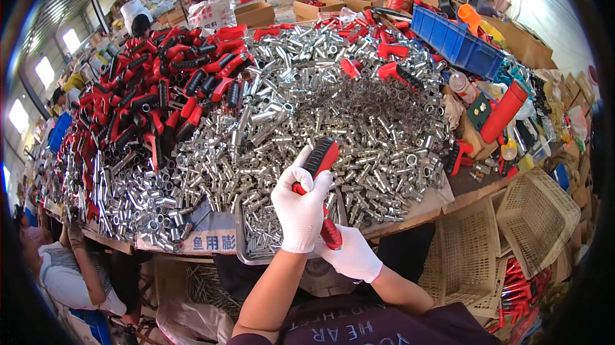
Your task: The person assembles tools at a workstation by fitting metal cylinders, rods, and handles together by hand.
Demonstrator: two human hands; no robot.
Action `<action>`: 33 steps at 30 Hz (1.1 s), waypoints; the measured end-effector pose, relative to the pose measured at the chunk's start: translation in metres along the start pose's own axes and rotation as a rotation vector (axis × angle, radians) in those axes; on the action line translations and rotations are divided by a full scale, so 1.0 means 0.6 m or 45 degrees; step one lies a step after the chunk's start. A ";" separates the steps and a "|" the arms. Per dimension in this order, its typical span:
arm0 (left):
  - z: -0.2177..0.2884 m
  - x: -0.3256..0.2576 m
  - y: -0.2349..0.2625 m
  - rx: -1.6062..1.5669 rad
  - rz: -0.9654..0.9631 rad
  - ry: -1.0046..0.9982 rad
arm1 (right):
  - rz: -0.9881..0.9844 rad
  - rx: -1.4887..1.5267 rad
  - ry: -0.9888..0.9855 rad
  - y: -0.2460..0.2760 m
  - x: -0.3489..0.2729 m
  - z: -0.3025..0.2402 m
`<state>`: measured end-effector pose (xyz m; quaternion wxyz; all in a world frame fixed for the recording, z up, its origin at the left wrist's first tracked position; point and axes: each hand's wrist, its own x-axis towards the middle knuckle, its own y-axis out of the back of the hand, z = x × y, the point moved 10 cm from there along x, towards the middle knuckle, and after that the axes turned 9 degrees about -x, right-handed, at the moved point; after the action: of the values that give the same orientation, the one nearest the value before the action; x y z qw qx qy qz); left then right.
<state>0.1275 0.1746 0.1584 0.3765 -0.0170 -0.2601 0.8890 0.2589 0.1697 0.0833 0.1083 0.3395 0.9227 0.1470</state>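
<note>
Above the right side of the metal tray [241, 242], a red-and-black tool handle [322, 155] is held up between two white-gloved hands. Its long axis runs steeply: the ribbed end points up, away from the person and slightly right, while the plain end slants down toward the person's body. The middle is covered by the left hand [301, 207], so whether the shape bends there cannot be told. What shows is glossy red at the edges and lower end, with a black, cross-ribbed grip panel along the upper part.

The left hand is wrapped around the handle's middle, thumb across the front. The right hand [351, 254] meets the lower end just right of the tray; most of its fingers are hidden, and how firmly it grips cannot be told.

Small metal pins [258, 228] fill the tray. Left of it on the surface lie shiny metal sleeves [154, 217]; beyond and left rises a pile of red-and-black handles [173, 82]. Past the tray, slightly right, thin wire springs [378, 101] cover metal fittings.
</note>
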 end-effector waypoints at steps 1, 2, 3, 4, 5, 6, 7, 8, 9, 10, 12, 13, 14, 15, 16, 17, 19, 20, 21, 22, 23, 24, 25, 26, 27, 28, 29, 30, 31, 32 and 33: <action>-0.002 0.001 -0.001 -0.003 -0.004 0.004 | 0.005 -0.001 -0.004 0.003 0.002 0.002; 0.005 -0.001 0.009 0.011 0.033 0.027 | 0.008 -0.021 0.016 -0.002 0.003 -0.007; 0.000 0.000 0.012 0.016 0.055 0.064 | 0.030 -0.044 0.023 -0.001 0.004 -0.008; 0.000 0.003 0.016 0.044 0.062 -0.015 | 0.161 -0.143 0.139 0.009 0.004 -0.021; 0.000 0.002 0.015 0.042 0.056 -0.011 | 0.167 -0.143 0.135 0.017 0.001 -0.026; 0.004 0.001 0.018 -0.096 0.020 0.060 | -0.100 0.030 -0.089 -0.008 0.002 -0.026; -0.007 0.002 0.010 -0.251 -0.037 0.150 | -0.340 0.191 -0.331 -0.028 -0.009 -0.009; -0.024 0.003 0.010 -0.316 -0.132 0.282 | -0.535 0.493 -0.355 -0.046 -0.023 -0.004; -0.031 0.000 0.010 -0.446 -0.179 0.387 | -0.730 0.797 -0.370 -0.063 -0.044 -0.012; -0.023 -0.013 -0.006 -0.641 -0.280 0.385 | -0.867 0.940 -0.339 -0.074 -0.057 -0.027; 0.000 -0.034 -0.023 -0.875 -0.417 0.370 | -1.000 1.058 -0.230 -0.080 -0.070 -0.054; 0.006 -0.035 -0.022 -0.872 -0.416 0.372 | -1.023 1.078 -0.199 -0.081 -0.073 -0.059; 0.021 -0.036 -0.030 -0.775 -0.507 0.320 | -1.022 1.081 -0.198 -0.082 -0.075 -0.061; 0.032 -0.035 -0.038 -0.678 -0.595 0.262 | -1.002 1.069 -0.181 -0.079 -0.072 -0.062; 0.040 -0.033 -0.041 -0.641 -0.607 0.191 | -0.981 1.056 -0.164 -0.075 -0.068 -0.065; 0.044 -0.033 -0.050 -0.640 -0.609 0.188 | -0.981 1.054 -0.161 -0.073 -0.070 -0.073; 0.053 -0.021 -0.038 -0.498 -0.389 0.111 | -0.726 0.907 -0.378 -0.060 -0.060 -0.051; 0.050 -0.015 -0.031 -0.445 -0.304 0.137 | -0.660 0.800 -0.391 -0.054 -0.054 -0.049; 0.052 -0.011 -0.035 -0.446 -0.310 0.137 | -0.655 0.801 -0.388 -0.055 -0.052 -0.050; 0.052 -0.007 -0.036 -0.463 -0.293 0.132 | -0.561 0.655 -0.336 -0.045 -0.042 -0.045; 0.051 -0.003 -0.035 -0.480 -0.276 0.126 | -0.466 0.510 -0.285 -0.034 -0.034 -0.044; 0.053 0.000 -0.032 -0.445 -0.274 0.097 | -0.363 0.379 -0.276 -0.022 -0.027 -0.051; 0.058 0.000 -0.033 -0.443 -0.272 0.091 | -0.368 0.379 -0.272 -0.026 -0.025 -0.056; 0.062 0.001 -0.027 -0.375 -0.215 0.085 | -0.341 0.350 -0.264 -0.025 -0.021 -0.058; 0.060 0.003 -0.024 -0.314 -0.166 0.086 | -0.302 0.319 -0.259 -0.019 -0.017 -0.057; 0.051 0.005 -0.020 -0.248 -0.168 0.062 | -0.298 0.317 -0.258 -0.014 -0.016 -0.054; 0.052 0.005 -0.021 -0.251 -0.171 0.061 | -0.437 0.492 -0.287 -0.026 -0.022 -0.052; 0.058 0.001 -0.035 -0.384 -0.259 0.082 | -0.577 0.669 -0.313 -0.038 -0.032 -0.056; 0.064 -0.003 -0.047 -0.518 -0.347 0.104 | -0.575 0.667 -0.308 -0.033 -0.034 -0.055; 0.056 -0.009 -0.048 -0.532 -0.408 0.192 | -0.707 0.810 -0.294 -0.042 -0.045 -0.067; 0.061 -0.016 -0.054 -0.642 -0.584 0.210 | -0.847 0.949 -0.272 -0.054 -0.056 -0.082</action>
<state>0.1477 0.1706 0.2037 0.5703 -0.1223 -0.4373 0.6845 0.2503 0.1144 0.1215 0.1144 0.0562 0.9544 -0.2700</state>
